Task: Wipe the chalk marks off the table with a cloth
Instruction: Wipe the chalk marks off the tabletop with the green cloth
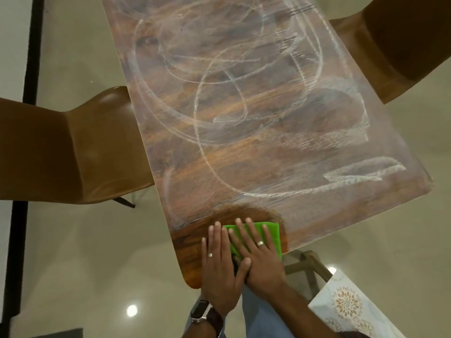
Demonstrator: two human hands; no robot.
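A long wooden table [190,247] runs away from me, covered in white chalk marks [244,106] as loops and smears. A folded green cloth [272,234] lies flat at the table's near end. My right hand [258,254] presses on the cloth with straight, spread fingers. My left hand [218,262] lies flat beside it, fingers straight, its edge partly on the cloth and its thumb under my right thumb. Around the cloth a patch of wood shows dark and free of chalk.
A brown chair [61,152] stands at the table's left side and another brown chair [402,45] at the far right. A patterned panel [346,306] leans near my right forearm. The floor is glossy beige tile.
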